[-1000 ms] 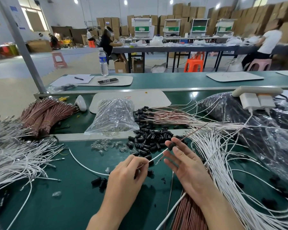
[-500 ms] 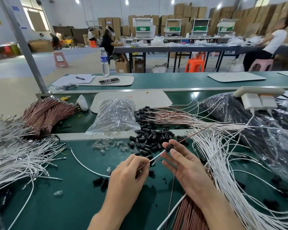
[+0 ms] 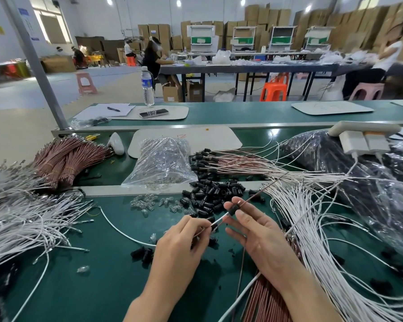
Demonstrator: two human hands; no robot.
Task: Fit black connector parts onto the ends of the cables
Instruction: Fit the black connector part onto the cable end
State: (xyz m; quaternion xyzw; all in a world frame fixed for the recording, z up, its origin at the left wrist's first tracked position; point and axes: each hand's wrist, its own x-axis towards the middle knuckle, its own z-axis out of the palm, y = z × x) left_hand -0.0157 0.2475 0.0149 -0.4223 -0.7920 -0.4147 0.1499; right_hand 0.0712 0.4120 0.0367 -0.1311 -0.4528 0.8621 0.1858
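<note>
My right hand pinches a small black connector between thumb and forefinger tips; a thin brown cable runs out of it up and to the right. My left hand pinches the white cable that enters the connector from the lower left, and this cable trails left across the green mat. A heap of loose black connectors lies just beyond my hands. Brown cables with connectors fitted lie further back.
White cable bundles lie at left and right. Bound brown cables sit at back left, more under my right wrist. A clear bag, small clear parts, dark bags and a power strip surround the work spot.
Both hands have shifted slightly; the black connector has slid along between my right fingertips, and the white cable now meets it more closely.
</note>
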